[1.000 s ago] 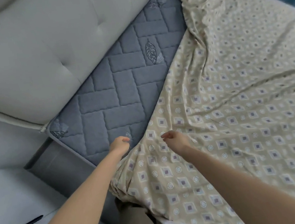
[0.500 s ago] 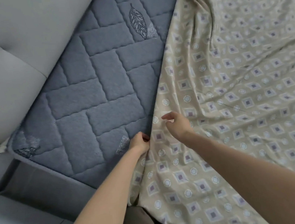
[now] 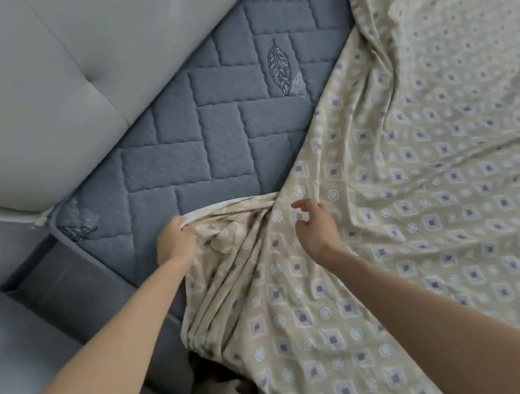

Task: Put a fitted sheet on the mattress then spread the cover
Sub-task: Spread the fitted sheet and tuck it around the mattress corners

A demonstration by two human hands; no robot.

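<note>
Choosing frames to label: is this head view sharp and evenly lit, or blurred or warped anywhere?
Head view: soft even light, no glare. Head view: the sheet smears at its far top-right, while the left hand gripping its edge and the mattress quilting look crisp. Head view: wide-angle bends the headboard edge.

Setting: a bedroom in a home, viewed from above at the near side of a bed.
Mattress (image 3: pixel 180 161): blue-grey, quilted in a herringbone of stitched blocks, with an embroidered leaf (image 3: pixel 279 69); bare on the left, its piped corner at the near left.
Headboard (image 3: pixel 35 78): pale grey upholstery with button tufting and seams, standing against the mattress's far-left edge.
Bedding: a beige sheet (image 3: pixel 448 170) printed with diamonds and circles, rumpled over the right of the mattress and hanging over its near edge.
Side panel (image 3: pixel 74 289): dark grey fabric below the piped edge; mattress side or bed base cannot be told.
Floor (image 3: pixel 6 349): pale and smooth, near left.
</note>
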